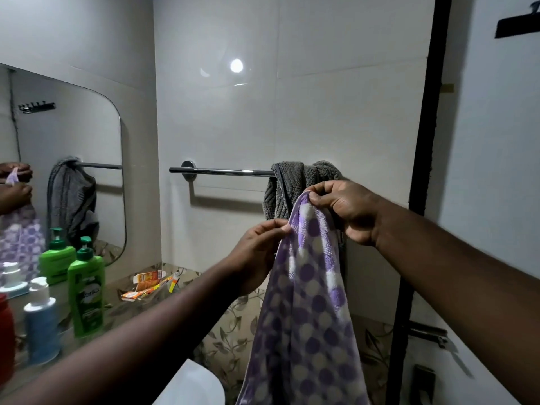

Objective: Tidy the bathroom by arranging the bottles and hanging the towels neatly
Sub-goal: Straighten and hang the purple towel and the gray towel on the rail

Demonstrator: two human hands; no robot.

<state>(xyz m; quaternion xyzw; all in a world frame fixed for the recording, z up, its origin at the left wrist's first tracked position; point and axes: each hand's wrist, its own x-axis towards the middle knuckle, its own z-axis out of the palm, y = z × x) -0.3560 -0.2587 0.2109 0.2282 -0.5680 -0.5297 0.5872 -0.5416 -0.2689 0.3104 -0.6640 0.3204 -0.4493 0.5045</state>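
I hold a purple and white dotted towel [306,317] up by its top edge. My left hand [257,252] pinches the edge on the left, and my right hand [347,211] grips the top corner higher up. The towel hangs down in front of me, below the chrome towel bar [222,171] on the tiled wall. A grey towel [292,185] is bunched over the bar's right end, just behind my right hand. On the counter at left stand a green pump bottle [86,290], a blue bottle with a white cap [41,325] and a red bottle [5,337].
A mirror [67,159] on the left wall reflects the hands, towels and bottles. An opened orange carton [146,283] lies on the patterned counter [122,311]. A white basin rim [193,387] shows at the bottom. A dark door frame [423,171] stands at right.
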